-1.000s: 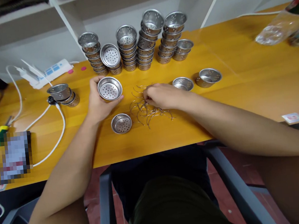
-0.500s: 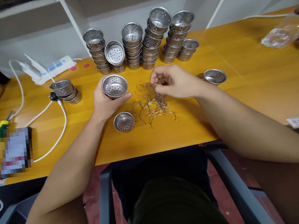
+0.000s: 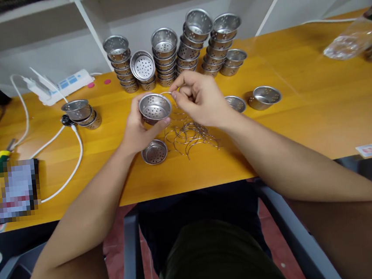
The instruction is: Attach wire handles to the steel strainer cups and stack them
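Observation:
My left hand (image 3: 140,128) is wrapped round a perforated metal cup (image 3: 155,108), holding it tilted so that its holed inside shows. Between thumb and forefinger of my right hand (image 3: 198,96) is a thin curved wire (image 3: 165,92), whose far end lies by the cup's rim; whether it passes through a hole I cannot tell. Beneath my hands a tangle of curved wires (image 3: 190,134) lies on the table. Another perforated cup (image 3: 154,152) stands just below my left hand. Two more cups, one partly behind my right wrist (image 3: 236,104) and one further right (image 3: 264,97), sit on the tabletop.
Tall stacks of perforated cups (image 3: 165,49) line the back of the yellow table (image 3: 305,115). At left are a smaller leaning stack (image 3: 80,113), a white power strip (image 3: 65,86) with cables, a yellow-green tool (image 3: 0,161) and a blurred-out flat object (image 3: 18,190). A plastic bag (image 3: 344,45) lies far right.
My right hand has lifted from the wire pile and moved left with a wire to the cup's rim. My left hand has brought the cup slightly right. A cup behind my right wrist now shows.

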{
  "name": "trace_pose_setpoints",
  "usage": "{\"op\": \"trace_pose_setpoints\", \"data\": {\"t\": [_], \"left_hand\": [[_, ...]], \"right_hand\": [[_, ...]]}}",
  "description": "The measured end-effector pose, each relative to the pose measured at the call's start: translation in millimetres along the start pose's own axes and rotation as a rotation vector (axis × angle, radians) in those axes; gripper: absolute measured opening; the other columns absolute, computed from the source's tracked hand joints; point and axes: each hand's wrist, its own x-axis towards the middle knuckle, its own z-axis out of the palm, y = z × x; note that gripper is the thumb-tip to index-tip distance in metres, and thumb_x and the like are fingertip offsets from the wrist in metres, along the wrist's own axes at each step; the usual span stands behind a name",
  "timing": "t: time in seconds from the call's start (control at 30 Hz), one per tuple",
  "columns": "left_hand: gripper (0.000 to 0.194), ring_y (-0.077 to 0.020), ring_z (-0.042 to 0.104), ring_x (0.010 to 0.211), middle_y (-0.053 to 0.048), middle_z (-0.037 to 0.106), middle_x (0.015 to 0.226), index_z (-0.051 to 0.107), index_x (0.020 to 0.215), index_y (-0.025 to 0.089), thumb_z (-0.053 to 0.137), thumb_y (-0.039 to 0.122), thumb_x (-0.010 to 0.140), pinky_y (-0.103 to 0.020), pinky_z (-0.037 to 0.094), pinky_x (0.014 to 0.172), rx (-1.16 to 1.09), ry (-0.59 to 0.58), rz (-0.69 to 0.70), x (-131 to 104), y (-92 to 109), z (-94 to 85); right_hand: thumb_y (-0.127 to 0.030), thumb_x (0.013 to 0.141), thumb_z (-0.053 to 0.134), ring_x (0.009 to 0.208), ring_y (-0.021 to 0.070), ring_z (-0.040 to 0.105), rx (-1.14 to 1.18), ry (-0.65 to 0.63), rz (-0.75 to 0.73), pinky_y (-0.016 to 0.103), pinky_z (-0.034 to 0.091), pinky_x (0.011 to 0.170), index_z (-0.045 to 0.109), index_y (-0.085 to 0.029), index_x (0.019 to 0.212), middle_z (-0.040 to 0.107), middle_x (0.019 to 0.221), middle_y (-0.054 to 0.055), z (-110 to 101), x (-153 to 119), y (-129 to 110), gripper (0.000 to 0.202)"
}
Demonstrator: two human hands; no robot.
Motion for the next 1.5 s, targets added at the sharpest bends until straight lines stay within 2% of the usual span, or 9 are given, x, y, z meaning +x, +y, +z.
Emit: {"op": "trace_pose_setpoints", "data": {"t": [0.13, 0.27, 0.7, 0.83, 0.97, 1.17, 1.33, 1.43, 1.5], "left_hand": [[0.096, -0.0450, 0.077, 0.163, -0.014, 0.072, 0.167, 0.055, 0.175, 0.037, 0.103, 0.078, 0.102, -0.065, 0.069, 0.137, 0.037, -0.028, 0.073, -2, 6, -0.1], [0.092, -0.0430, 0.078, 0.162, -0.013, 0.074, 0.167, 0.056, 0.174, 0.036, 0.100, 0.079, 0.105, -0.063, 0.070, 0.137, 0.046, -0.048, 0.077, -2, 9, 0.7], [0.098, -0.0430, 0.079, 0.163, -0.014, 0.075, 0.167, 0.052, 0.174, 0.034, 0.095, 0.089, 0.106, -0.064, 0.069, 0.138, 0.052, -0.064, 0.101, 0, 13, 3.7], [0.104, -0.0395, 0.081, 0.155, -0.014, 0.076, 0.163, 0.048, 0.174, 0.031, 0.082, 0.102, 0.107, -0.064, 0.068, 0.137, 0.078, -0.048, 0.189, -1, 22, 6.6], [0.111, -0.0406, 0.084, 0.147, -0.015, 0.078, 0.157, 0.052, 0.169, 0.028, 0.083, 0.109, 0.101, -0.067, 0.070, 0.129, 0.093, -0.023, 0.162, -2, 28, 8.9], [0.103, -0.0347, 0.088, 0.126, -0.011, 0.084, 0.145, 0.058, 0.162, 0.031, 0.095, 0.103, 0.097, -0.056, 0.076, 0.106, 0.104, 0.011, 0.235, -1, 13, 13.1], [0.100, -0.0359, 0.087, 0.129, -0.012, 0.084, 0.146, 0.063, 0.160, 0.028, 0.101, 0.095, 0.097, -0.052, 0.073, 0.110, 0.087, -0.003, 0.212, 0, 12, 16.4], [0.094, -0.0350, 0.086, 0.126, -0.013, 0.084, 0.143, 0.066, 0.158, 0.027, 0.098, 0.094, 0.100, -0.051, 0.072, 0.109, 0.042, 0.003, 0.220, 0, 16, 15.6], [0.089, -0.0330, 0.086, 0.121, -0.011, 0.083, 0.139, 0.067, 0.155, 0.027, 0.093, 0.095, 0.104, -0.050, 0.071, 0.108, 0.008, 0.019, 0.238, 1, 14, 13.4]], "right_hand": [[-0.064, 0.118, 0.081, 0.074, 0.0260, 0.053, -0.093, -0.002, 0.053, 0.041, 0.053, 0.070, 0.074, -0.033, 0.123, 0.049, 0.075, -0.002, 9, -2, 5, 0.032], [-0.057, 0.120, 0.078, 0.077, 0.0268, 0.058, -0.114, 0.018, 0.070, 0.042, 0.057, 0.072, 0.077, -0.031, 0.128, 0.052, 0.076, -0.002, 15, -2, 5, 0.027], [-0.049, 0.123, 0.073, 0.072, 0.0259, 0.051, -0.074, 0.061, 0.082, 0.041, 0.051, 0.072, 0.071, -0.033, 0.126, 0.045, 0.077, -0.004, 27, -5, 14, 0.017], [-0.039, 0.122, 0.071, 0.072, 0.0258, 0.053, -0.087, 0.101, 0.074, 0.042, 0.051, 0.074, 0.071, -0.032, 0.132, 0.047, 0.076, -0.004, 32, -10, 4, 0.012], [-0.030, 0.120, 0.068, 0.067, 0.0232, 0.050, -0.076, 0.113, 0.064, 0.039, 0.047, 0.069, 0.071, -0.031, 0.130, 0.046, 0.072, -0.005, 33, -14, 0, 0.010], [-0.025, 0.114, 0.078, 0.060, 0.0157, 0.040, 0.069, 0.165, -0.154, 0.031, 0.035, 0.059, 0.070, -0.028, 0.112, 0.041, 0.068, -0.009, 40, -8, 28, 0.009], [-0.012, 0.107, 0.067, 0.054, 0.0109, 0.036, 0.191, 0.134, -0.248, 0.028, 0.031, 0.056, 0.073, -0.024, 0.105, 0.050, 0.066, -0.009, 46, -4, 38, 0.013], [-0.013, 0.105, 0.068, 0.055, 0.0106, 0.036, 0.243, 0.118, -0.266, 0.027, 0.030, 0.055, 0.076, -0.023, 0.104, 0.050, 0.066, -0.009, 41, -4, 34, 0.013], [-0.018, 0.110, 0.071, 0.058, 0.0107, 0.042, 0.299, 0.043, -0.278, 0.026, 0.034, 0.056, 0.080, -0.021, 0.108, 0.054, 0.069, -0.008, 34, -5, 33, 0.009]]}}
